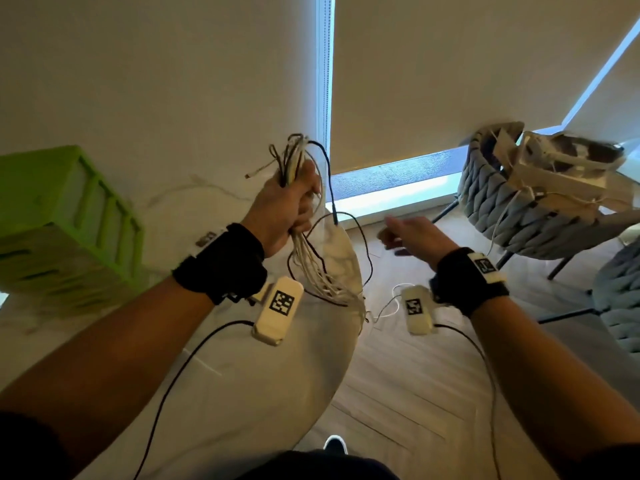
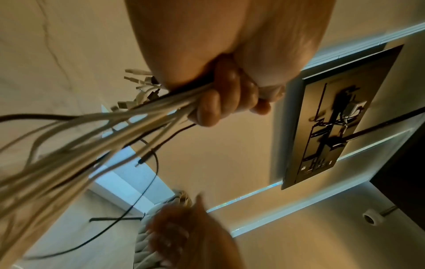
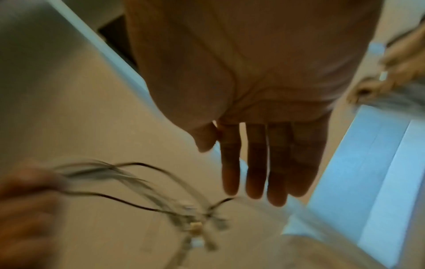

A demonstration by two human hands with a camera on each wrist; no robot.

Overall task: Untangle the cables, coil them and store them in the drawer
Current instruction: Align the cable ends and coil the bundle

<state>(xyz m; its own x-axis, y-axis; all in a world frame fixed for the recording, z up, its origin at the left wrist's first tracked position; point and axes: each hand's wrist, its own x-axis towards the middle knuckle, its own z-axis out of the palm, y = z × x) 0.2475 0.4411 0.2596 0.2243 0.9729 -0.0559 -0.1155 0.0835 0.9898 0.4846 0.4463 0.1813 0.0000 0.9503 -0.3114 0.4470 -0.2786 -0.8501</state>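
- A white marble-patterned counter (image 1: 242, 375) with a rounded edge is seen across the lower centre of the head view, over a pale wood-plank floor (image 1: 415, 393); cream roller blinds (image 1: 450, 64) fill the upper half of the frame.
- A bright green plastic drawer unit (image 1: 65, 223) is seen on the counter at the left edge.
- A grey chunky-woven chair (image 1: 512, 209) is placed at the right, with pale boxes and cords piled on its seat.
- A bundle of white and black cables (image 1: 311, 268) is gripped in the left hand (image 1: 287, 209), raised above the counter's far edge at frame centre; the grip is clenched round the bundle's upper part.
- Plug ends stick out above the fist, and the long strands hang below it toward the counter edge.
- In the left wrist view the curled fingers (image 2: 220, 102) are seen wrapped round the white strands.
- The right hand (image 1: 412, 237) is held in the air to the right of the bundle, apart from it; its grip is released, the fingers (image 3: 255, 163) straight and together, nothing held.
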